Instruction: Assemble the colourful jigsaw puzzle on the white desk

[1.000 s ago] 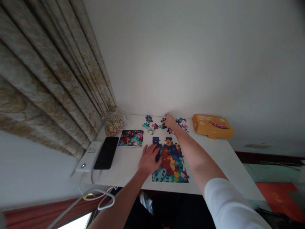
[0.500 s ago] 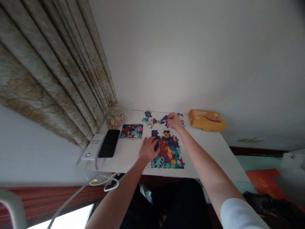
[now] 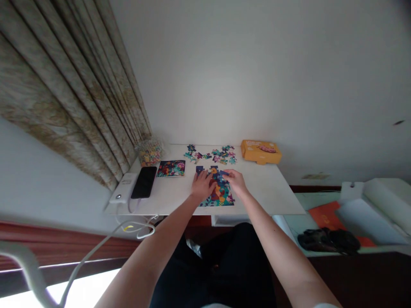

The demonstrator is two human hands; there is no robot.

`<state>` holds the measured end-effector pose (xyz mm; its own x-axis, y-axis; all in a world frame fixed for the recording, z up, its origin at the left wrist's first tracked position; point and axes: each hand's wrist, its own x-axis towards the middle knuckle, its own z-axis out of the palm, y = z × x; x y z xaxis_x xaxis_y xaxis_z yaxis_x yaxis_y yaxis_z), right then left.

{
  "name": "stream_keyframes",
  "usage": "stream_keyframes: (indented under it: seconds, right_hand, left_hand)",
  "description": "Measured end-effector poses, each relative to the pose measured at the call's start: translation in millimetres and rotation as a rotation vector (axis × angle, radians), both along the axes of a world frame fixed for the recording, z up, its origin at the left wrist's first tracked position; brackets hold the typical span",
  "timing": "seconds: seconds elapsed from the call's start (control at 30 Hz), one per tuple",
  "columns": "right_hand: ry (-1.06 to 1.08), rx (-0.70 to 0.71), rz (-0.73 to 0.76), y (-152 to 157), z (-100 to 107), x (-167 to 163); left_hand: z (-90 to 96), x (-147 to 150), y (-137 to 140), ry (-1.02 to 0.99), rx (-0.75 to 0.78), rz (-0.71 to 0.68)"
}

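A partly joined jigsaw puzzle (image 3: 221,196) lies near the front edge of the white table, showing a colourful picture with a brown and orange figure. My left hand (image 3: 202,186) rests with spread fingers on its left side, covering part of it. At the upper right of the puzzle, my right hand (image 3: 236,181) pinches a dark blue puzzle piece (image 3: 224,173) between thumb and fingers. Whether that piece touches the joined part I cannot tell. Several loose puzzle pieces (image 3: 224,154) lie farther back, beyond both hands.
A small picture card (image 3: 171,168) lies left of the puzzle, beside a black phone (image 3: 144,182) and a white power bank (image 3: 123,188) with cables. Behind them sits a clear bag of colourful bits (image 3: 150,153). A yellow box (image 3: 260,152) stands at the back right, near the wall.
My right hand has come back from the loose pieces to the puzzle's upper right, carrying a dark blue piece. My left hand stays on the puzzle. The view has shifted somewhat.
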<state>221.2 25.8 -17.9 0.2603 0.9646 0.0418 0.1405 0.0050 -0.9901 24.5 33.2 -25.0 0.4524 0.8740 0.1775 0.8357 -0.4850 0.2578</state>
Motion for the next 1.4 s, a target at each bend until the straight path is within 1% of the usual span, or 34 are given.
stream_keyframes:
  seconds: [0.07, 0.13, 0.3, 0.43, 0.53, 0.63, 0.73, 0.83, 1.03, 1.13, 1.23, 1.4]
  right_hand:
    - [0.012, -0.007, -0.007, -2.2, -2.0, 2.6]
    - [0.035, -0.005, -0.016, -3.2, -4.4, 5.7]
    - [0.053, 0.005, -0.001, 4.7, -11.1, 7.7]
    - [0.013, 0.011, 0.083, 28.6, -18.0, -8.3]
    - [-0.079, 0.000, 0.127, 52.9, -22.6, -27.9]
    - [-0.216, -0.032, 0.173, 75.5, -25.4, -45.1]
    - [-0.405, -0.027, 0.231, 92.1, -26.8, -54.7]
    - [-0.567, -0.011, 0.276, 101.9, -28.5, -57.8]
    - [-0.656, -0.016, 0.315, 107.4, -35.0, -57.2]
    - [-0.739, -0.011, 0.340, 105.9, -36.1, -55.9]
    - [-0.833, 0.017, 0.360, 101.9, -35.6, -54.9]
    - [-0.877, 0.088, 0.336, 90.8, -35.5, -56.5]
  left_hand:
    - [-2.8, 6.8, -4.3, 0.032, -0.078, 0.018]
    - [-7.1, 5.0, -8.4, 0.065, -0.130, 0.013]
    - [-12.0, -16.5, -15.7, 0.098, -0.126, 0.000]
    - [-9.5, -22.9, -18.6, 0.104, -0.117, 0.005]
    - [-8.4, -22.3, -20.4, 0.080, -0.089, 0.022]
    - [-7.6, -22.7, -22.0, 0.044, -0.069, 0.037]
    - [-6.9, -24.0, -23.0, 0.004, -0.048, 0.042]
    - [-6.0, -24.5, -23.7, -0.029, -0.041, 0.050]
    - [-4.2, -24.0, -24.3, -0.047, -0.051, 0.050]
    - [-5.1, -24.1, -24.3, -0.050, -0.048, 0.052]
    - [-6.3, -24.1, -24.1, -0.054, -0.041, 0.050]
    - [-6.4, -24.1, -23.4, -0.057, -0.039, 0.048]
